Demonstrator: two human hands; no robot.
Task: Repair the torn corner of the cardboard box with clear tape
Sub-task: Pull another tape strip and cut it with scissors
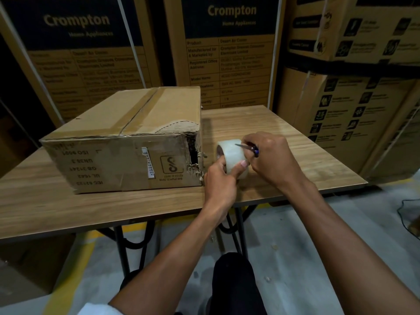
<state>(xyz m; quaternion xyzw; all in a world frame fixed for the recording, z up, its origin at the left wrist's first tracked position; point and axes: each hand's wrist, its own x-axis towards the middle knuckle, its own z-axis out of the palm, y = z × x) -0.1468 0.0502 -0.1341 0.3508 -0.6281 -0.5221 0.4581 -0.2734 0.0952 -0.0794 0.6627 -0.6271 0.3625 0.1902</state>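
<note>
On the wooden tabletop (284, 123) a cardboard box (127, 142) sits with its near right corner torn open (194, 153). Just beside it, the left hand (219, 180) grips a roll of clear tape (231, 158), while the right hand (272, 158) presses a blue-handled blade (246, 147) against the roll.

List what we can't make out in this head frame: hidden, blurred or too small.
- Tape roll: loose end not discernible, clear film; left hand covers its lower part.
- Blue-handled tool: mostly inside right hand; type unclear.
- Torn corner of the cardboard box: inside too dark.
- White label: text too small.
- Stacked cartons: fine print blurred.
</note>
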